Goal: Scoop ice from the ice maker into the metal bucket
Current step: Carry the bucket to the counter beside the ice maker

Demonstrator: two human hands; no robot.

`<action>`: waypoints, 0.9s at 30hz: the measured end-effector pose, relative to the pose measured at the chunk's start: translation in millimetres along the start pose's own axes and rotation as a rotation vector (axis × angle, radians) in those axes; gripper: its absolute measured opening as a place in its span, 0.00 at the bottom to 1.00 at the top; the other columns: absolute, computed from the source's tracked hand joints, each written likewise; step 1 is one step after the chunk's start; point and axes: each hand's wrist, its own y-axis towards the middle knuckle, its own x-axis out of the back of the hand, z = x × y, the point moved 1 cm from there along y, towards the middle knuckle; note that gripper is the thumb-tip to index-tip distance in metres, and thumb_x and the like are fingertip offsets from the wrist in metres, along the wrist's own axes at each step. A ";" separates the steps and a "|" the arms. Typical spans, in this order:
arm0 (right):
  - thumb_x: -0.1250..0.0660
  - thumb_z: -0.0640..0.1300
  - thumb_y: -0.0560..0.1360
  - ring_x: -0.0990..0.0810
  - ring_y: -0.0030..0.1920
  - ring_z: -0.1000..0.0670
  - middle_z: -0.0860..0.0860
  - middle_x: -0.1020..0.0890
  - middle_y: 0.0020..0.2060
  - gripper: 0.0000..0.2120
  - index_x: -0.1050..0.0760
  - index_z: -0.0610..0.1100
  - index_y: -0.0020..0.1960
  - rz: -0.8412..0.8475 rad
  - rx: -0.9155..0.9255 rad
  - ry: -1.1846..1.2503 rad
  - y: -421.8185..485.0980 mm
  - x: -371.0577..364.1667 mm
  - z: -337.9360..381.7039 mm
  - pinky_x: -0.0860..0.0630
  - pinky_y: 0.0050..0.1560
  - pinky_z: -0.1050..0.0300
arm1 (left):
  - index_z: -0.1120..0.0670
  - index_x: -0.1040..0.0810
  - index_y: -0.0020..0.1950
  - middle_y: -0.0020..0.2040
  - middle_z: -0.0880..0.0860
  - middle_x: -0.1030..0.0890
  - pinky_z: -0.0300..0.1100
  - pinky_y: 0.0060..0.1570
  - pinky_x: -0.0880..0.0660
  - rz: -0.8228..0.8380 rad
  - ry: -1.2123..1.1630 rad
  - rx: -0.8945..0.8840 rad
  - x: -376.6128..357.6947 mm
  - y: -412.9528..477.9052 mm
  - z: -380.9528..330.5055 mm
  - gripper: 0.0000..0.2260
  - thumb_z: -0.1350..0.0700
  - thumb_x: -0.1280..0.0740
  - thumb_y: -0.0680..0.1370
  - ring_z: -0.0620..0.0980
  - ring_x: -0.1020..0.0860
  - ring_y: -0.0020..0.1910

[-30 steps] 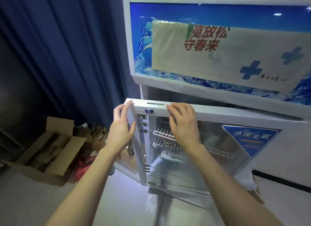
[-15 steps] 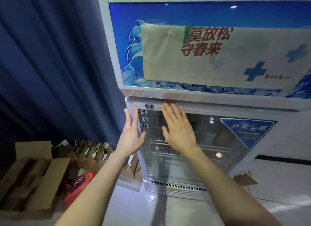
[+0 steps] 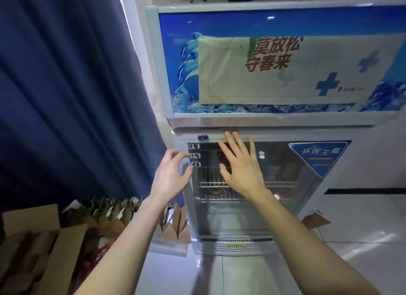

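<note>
Now your right hand [image 3: 240, 174] flat, fingers spread, on glass door [image 3: 285, 209]; left hand [image 3: 170, 176] empty, half-curled, nearer door's left edge.

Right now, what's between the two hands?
Head view: between left hand and right hand lies the left edge of the glass door, with three small labels.

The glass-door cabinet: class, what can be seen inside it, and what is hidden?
Through the glass door, wire shelves show, with dim, blurred items on them. The right hand and a blue sticker cover parts of the inside; what lies behind them cannot be seen.
</note>
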 end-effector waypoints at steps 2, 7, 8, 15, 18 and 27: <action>0.36 0.55 0.82 0.54 0.86 0.50 0.53 0.49 0.87 0.34 0.41 0.51 0.85 0.009 -0.034 0.094 -10.7 3.0 -2.9 0.49 0.83 0.32 | 0.43 0.22 0.71 0.67 0.42 0.25 0.50 0.64 0.20 0.052 -0.011 -0.047 -1.0 2.9 -2.4 0.17 0.45 0.31 0.83 0.42 0.24 0.64; 0.34 0.57 0.82 0.40 0.83 0.51 0.57 0.41 0.85 0.34 0.42 0.57 0.85 0.066 -0.265 0.333 -52.2 25.1 -28.2 0.35 0.80 0.45 | 0.46 0.27 0.78 0.78 0.47 0.28 0.53 0.73 0.25 0.270 -0.046 -0.135 -25.2 6.7 -30.2 0.24 0.42 0.31 0.83 0.48 0.28 0.75; 0.34 0.57 0.82 0.37 0.82 0.52 0.57 0.39 0.84 0.34 0.41 0.57 0.85 0.071 -0.307 0.371 -59.0 31.5 -36.3 0.33 0.79 0.46 | 0.46 0.27 0.79 0.79 0.48 0.28 0.54 0.75 0.28 0.295 -0.047 -0.155 -30.8 8.6 -39.4 0.25 0.42 0.30 0.83 0.49 0.29 0.77; 0.28 0.59 0.80 0.21 0.68 0.50 0.52 0.22 0.72 0.32 0.32 0.53 0.80 0.034 -0.585 0.400 -153.9 91.5 -118.7 0.23 0.69 0.46 | 0.50 0.26 0.79 0.77 0.51 0.25 0.52 0.73 0.27 0.448 -0.088 -0.348 -92.0 13.9 -156.5 0.26 0.45 0.28 0.82 0.51 0.25 0.74; 0.27 0.62 0.78 0.20 0.66 0.52 0.53 0.22 0.72 0.33 0.31 0.53 0.79 0.021 -0.727 0.444 -210.6 129.5 -158.9 0.20 0.66 0.46 | 0.51 0.24 0.77 0.73 0.51 0.21 0.51 0.70 0.24 0.532 -0.143 -0.434 -128.0 5.5 -228.0 0.25 0.46 0.27 0.82 0.52 0.21 0.70; 0.26 0.68 0.74 0.19 0.65 0.55 0.56 0.24 0.74 0.39 0.32 0.55 0.79 0.001 -1.085 0.403 -422.3 256.5 -271.2 0.20 0.64 0.50 | 0.44 0.28 0.79 0.70 0.43 0.23 0.50 0.67 0.21 0.974 -0.216 -0.582 -242.1 -89.9 -464.0 0.27 0.44 0.26 0.81 0.44 0.22 0.68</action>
